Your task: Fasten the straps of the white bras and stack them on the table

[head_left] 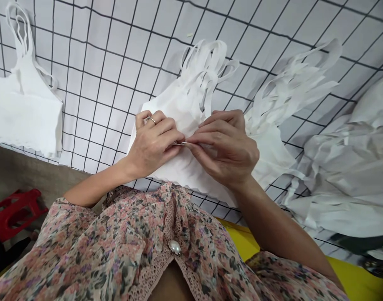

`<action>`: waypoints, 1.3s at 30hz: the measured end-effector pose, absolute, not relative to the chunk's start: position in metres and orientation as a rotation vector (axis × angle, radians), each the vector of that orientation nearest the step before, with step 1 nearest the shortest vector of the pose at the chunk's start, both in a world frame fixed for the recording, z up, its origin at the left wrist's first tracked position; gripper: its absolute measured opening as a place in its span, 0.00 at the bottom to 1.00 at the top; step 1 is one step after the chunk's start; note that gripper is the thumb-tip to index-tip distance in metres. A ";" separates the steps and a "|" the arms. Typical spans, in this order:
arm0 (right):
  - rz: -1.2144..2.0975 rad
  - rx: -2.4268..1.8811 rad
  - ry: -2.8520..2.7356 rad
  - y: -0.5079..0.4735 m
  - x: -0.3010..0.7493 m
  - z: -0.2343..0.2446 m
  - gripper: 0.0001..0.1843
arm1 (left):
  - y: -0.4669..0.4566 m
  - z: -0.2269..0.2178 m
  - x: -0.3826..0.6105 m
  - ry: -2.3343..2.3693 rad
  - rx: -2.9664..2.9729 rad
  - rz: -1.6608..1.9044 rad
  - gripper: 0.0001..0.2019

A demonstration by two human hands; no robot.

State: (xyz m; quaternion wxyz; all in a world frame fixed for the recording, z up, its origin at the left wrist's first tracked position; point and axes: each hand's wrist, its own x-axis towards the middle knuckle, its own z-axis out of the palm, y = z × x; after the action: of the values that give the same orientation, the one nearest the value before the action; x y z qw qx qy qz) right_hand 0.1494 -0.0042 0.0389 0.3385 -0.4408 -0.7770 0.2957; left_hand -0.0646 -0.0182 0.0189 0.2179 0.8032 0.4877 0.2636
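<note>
White camisole — pressed against the wire grid — gathered at its front between the hands: left hand and right hand close together, pinching the cloth around a small metal pin.

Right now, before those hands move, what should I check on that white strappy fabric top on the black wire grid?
Left hand on the white strappy fabric top: ok, resting on it.
Right hand on the thin metal pin: ok, fingertips pinching it.
Pin's point: cannot tell, hidden by fingers.
Fabric between the hands: not ok, puckered.
Black wire grid behind the top: ok, top lies against it.
</note>
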 end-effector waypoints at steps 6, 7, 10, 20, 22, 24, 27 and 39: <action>0.890 -1.128 -1.972 -0.005 0.153 0.036 0.04 | -0.017 0.019 -0.065 1.333 2.215 0.692 0.08; 0.897 -1.119 -1.970 -0.005 0.153 0.036 0.03 | -0.017 0.019 -0.065 1.330 2.219 0.694 0.08; 0.874 -1.068 -1.950 -0.005 0.153 0.036 0.02 | -0.017 0.018 -0.066 1.313 2.240 0.753 0.07; 0.813 -1.130 -1.983 -0.004 0.152 0.037 0.07 | -0.017 0.018 -0.064 1.323 2.232 0.723 0.08; 0.819 -1.101 -1.971 -0.004 0.152 0.037 0.07 | -0.017 0.017 -0.064 1.312 2.220 0.733 0.08; 0.838 -1.108 -1.966 -0.004 0.152 0.036 0.07 | -0.017 0.017 -0.065 1.312 2.218 0.725 0.08; 0.873 -1.143 -1.963 -0.005 0.152 0.036 0.09 | -0.017 0.016 -0.065 1.317 2.229 0.717 0.08; 0.875 -1.115 -1.993 -0.005 0.156 0.032 0.04 | -0.015 0.017 -0.065 1.305 2.205 0.716 0.09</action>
State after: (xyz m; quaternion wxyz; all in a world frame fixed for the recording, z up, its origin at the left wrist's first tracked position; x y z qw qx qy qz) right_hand 0.1559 -0.0046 0.0324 0.3410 -0.4284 -0.7662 0.3363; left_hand -0.0651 -0.0154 0.0167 0.2383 0.8049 0.4765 0.2613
